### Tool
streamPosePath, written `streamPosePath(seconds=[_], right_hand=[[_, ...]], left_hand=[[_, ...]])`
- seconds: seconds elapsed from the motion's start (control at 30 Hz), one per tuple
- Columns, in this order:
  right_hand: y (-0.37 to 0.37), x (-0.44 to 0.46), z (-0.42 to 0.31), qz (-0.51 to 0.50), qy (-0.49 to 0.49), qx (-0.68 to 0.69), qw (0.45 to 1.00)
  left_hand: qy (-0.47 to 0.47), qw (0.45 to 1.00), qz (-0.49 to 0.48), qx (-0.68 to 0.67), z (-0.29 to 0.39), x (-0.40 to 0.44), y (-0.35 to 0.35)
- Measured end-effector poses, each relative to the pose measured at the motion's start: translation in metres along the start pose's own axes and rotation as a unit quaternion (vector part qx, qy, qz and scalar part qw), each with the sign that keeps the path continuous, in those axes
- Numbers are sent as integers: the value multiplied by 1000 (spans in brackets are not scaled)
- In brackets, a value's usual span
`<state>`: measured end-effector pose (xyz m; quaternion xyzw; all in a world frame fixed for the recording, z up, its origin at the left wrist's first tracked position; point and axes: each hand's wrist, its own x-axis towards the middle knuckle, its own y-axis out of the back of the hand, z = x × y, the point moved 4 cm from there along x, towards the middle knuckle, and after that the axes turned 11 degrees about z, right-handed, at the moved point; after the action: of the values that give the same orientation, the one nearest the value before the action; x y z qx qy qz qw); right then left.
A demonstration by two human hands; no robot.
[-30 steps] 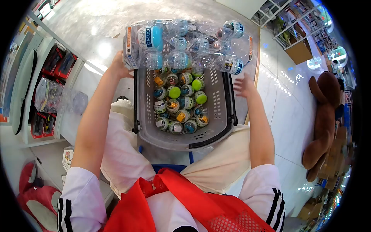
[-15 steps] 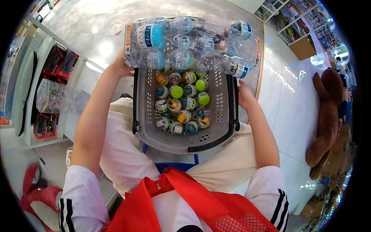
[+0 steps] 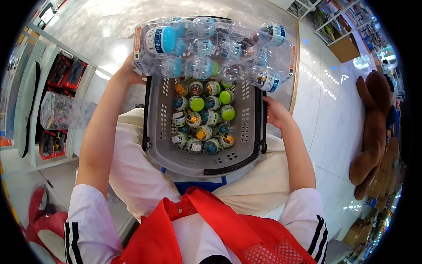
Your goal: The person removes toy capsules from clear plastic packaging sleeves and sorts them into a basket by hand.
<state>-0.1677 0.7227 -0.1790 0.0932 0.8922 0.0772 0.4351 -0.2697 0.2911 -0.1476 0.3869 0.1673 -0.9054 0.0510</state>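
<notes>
A grey plastic basket (image 3: 165, 152) stands in front of my lap, its black handle (image 3: 231, 170) folded down against the rim. Several clear capsules (image 3: 196, 104) with small toys, some with green caps, lie inside it. Across the basket's far end rests a clear plastic box (image 3: 285, 55) with orange labels, full of blue-and-clear capsules (image 3: 163, 39). My left hand (image 3: 131, 74) is closed around the box's left end, its fingertips partly underneath. Beside the basket's right rim is my right hand (image 3: 278, 113), thumb apart from the loosely bent fingers; the rim partly hides its fingertips.
On the left, a white shelf (image 3: 33, 165) holds red boxed toys (image 3: 59, 70) and a clear plastic package (image 3: 57, 112). A pink plush toy (image 3: 48, 224) lies at lower left. To the right are a brown plush (image 3: 373, 132) and a cardboard box (image 3: 344, 48).
Basket and clear box have shifted slightly left together, with my left hand still at the box's end. My right hand has moved a little left and down, away from the box's lower right corner.
</notes>
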Motion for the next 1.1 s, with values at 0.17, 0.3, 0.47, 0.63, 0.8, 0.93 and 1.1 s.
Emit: streamPosePath(seconds=[0.17, 0.3, 0.47, 0.63, 0.8, 0.93, 1.1], right_hand=[[12, -16, -14, 108, 137, -232, 957], [41, -65, -32, 348, 400, -433, 729], [51, -93, 2, 298, 373, -271, 836], [42, -102, 24, 310, 427, -272, 805], [50, -109, 34, 318, 433, -244, 807], [60, -132, 33, 312, 437, -166, 827], [102, -181, 8, 308, 485, -7, 818]], left_hand=[[-71, 944, 211, -242, 35, -32, 22], [-430, 878, 14, -207, 52, -166, 0], [-362, 809, -463, -31, -27, -327, -111], [-362, 740, -567, 32, -36, -375, -119], [-370, 722, -578, 87, -40, -389, -108], [-359, 695, -610, 124, -39, -396, -98], [-509, 739, -441, -16, -31, -411, -74]])
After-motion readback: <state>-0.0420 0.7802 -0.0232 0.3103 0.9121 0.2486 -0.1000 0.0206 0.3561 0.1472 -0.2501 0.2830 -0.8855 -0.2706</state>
